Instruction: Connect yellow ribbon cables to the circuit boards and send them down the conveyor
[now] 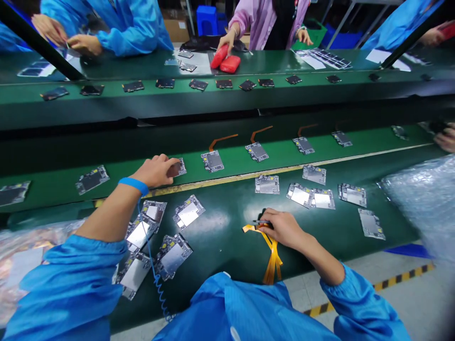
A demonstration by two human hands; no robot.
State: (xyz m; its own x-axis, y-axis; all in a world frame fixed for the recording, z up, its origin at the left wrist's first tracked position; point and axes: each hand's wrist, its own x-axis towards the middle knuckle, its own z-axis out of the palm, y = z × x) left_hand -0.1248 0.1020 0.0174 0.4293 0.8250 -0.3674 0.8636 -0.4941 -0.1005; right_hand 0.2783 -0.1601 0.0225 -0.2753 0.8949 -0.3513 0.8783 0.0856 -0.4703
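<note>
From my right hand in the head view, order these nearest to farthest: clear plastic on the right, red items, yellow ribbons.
1. Yellow ribbons: at the right hand.
2. Clear plastic: off to the right.
3. Red items: across, at far bench.

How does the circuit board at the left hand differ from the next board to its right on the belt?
The first board is partly covered by the left hand; the next board lies untouched, in full view. An orange strip runs from the far edge of the next board; none shows on the first board. Both appear to lie on the green belt.
</note>
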